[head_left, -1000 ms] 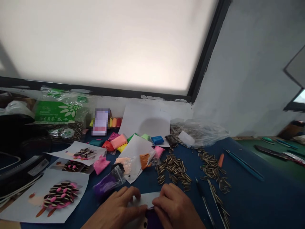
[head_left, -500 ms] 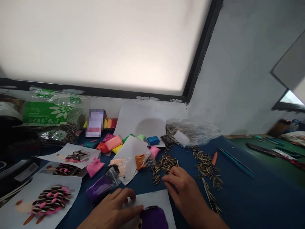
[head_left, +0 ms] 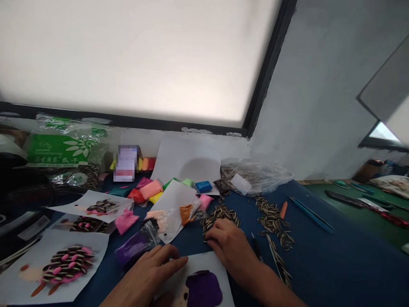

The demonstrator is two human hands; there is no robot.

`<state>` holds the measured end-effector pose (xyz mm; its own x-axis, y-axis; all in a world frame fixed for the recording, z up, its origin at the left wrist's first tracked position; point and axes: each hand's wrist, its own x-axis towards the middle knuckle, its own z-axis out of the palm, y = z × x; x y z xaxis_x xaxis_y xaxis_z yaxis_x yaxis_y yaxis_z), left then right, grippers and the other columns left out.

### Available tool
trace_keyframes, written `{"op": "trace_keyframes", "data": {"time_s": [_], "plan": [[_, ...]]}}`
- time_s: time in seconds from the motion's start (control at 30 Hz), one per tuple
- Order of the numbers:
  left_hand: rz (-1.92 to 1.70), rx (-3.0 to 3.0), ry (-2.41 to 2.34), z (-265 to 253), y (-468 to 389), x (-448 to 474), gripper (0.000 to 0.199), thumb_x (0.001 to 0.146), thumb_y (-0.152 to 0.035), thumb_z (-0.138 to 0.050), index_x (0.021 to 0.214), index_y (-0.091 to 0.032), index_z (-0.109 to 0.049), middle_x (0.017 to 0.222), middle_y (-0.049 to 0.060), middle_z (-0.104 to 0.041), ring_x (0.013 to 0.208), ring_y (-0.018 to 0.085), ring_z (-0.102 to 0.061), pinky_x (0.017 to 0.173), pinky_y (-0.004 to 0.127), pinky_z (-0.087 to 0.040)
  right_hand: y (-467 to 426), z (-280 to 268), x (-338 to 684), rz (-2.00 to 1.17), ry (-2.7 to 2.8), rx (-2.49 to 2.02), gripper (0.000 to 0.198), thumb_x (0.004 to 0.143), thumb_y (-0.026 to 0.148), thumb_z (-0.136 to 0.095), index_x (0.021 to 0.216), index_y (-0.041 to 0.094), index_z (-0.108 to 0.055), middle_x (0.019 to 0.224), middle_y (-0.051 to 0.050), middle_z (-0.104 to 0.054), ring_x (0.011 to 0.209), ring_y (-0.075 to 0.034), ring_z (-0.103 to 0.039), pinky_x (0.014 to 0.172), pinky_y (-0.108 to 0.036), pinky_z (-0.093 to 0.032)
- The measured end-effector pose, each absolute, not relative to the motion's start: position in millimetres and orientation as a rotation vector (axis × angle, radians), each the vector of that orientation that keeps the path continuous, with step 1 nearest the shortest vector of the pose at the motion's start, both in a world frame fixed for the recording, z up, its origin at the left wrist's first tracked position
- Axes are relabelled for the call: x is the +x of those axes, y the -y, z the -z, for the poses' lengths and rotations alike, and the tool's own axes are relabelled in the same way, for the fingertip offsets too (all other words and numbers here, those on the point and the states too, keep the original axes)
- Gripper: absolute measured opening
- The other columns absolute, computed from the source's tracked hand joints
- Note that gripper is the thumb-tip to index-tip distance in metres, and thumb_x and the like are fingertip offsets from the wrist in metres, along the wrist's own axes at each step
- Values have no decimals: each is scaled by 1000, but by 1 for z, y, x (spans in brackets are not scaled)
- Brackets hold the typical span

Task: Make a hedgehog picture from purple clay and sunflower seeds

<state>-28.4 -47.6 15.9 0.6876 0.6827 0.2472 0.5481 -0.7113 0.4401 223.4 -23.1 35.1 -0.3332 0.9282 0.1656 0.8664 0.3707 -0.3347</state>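
My left hand [head_left: 156, 268] lies at the left side of a white sheet [head_left: 204, 260], its fingers stretched out and loosely apart. On that sheet is a flat purple clay shape [head_left: 206, 290] with a dark seed [head_left: 198, 273] along its top edge and a black dot at its left. Beyond the sheet, my right hand [head_left: 231, 243] pinches thumb and forefinger together at the near edge of a pile of striped sunflower seeds [head_left: 223, 215]. Whatever lies between those fingertips is hidden. A purple clay packet [head_left: 136, 247] rests left of my left hand.
At the left lie hedgehog pictures [head_left: 68, 264] made of pink clay and seeds. Colourful clay packets [head_left: 150, 189] and a phone [head_left: 126, 163] stand behind. More seeds [head_left: 273, 221], a pen [head_left: 256, 247], silver tweezers [head_left: 276, 260] and blue tweezers [head_left: 311, 213] lie at right.
My right hand has moved left and forward onto the seed pile, uncovering the pen. My left hand has drawn back slightly from the purple shape, which shows more fully.
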Motion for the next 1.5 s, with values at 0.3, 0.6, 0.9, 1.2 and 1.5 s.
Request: {"op": "trace_keyframes", "data": {"time_s": [0.3,0.6,0.9,1.2,1.5], "plan": [[-583,2560,-954,-20,48,-29,81,73,-3,-54,145,-39,-49,129,3,-67,106,26,-67,92,34,-55,29,-43,227,-277,2269,-1503,18,94,2,-53,88,18,-60,94,-7,-65,88,-21,-60,75,-32,-48],[-586,2514,-950,-26,49,-26,75,68,-1,-53,135,-33,-57,126,4,-66,106,26,-66,93,37,-54,63,-60,223,-634,2141,-1246,17,92,8,-50,90,20,-63,84,-3,-69,75,-18,-65,63,-26,-45],[-506,2441,-985,-28,50,-26,74,67,0,-53,134,-31,-58,129,3,-65,113,25,-64,98,34,-51,70,-44,216,-409,2341,-1256,21,88,2,-54,86,21,-61,83,-2,-66,75,-17,-62,61,-25,-41],[-415,2410,-1014,-42,53,-24,66,68,-2,-54,128,-28,-64,130,4,-67,114,27,-64,97,36,-51,70,-26,214,-367,2313,-1199,21,86,3,-50,85,22,-59,81,-1,-63,73,-17,-59,61,-25,-37],[-391,2396,-1023,-49,55,-26,66,72,-1,-53,130,-30,-63,132,2,-66,115,24,-64,97,35,-50,70,-8,208,-230,2229,-1117,22,90,6,-46,85,23,-60,77,-2,-60,69,-17,-56,59,-26,-33]]}}
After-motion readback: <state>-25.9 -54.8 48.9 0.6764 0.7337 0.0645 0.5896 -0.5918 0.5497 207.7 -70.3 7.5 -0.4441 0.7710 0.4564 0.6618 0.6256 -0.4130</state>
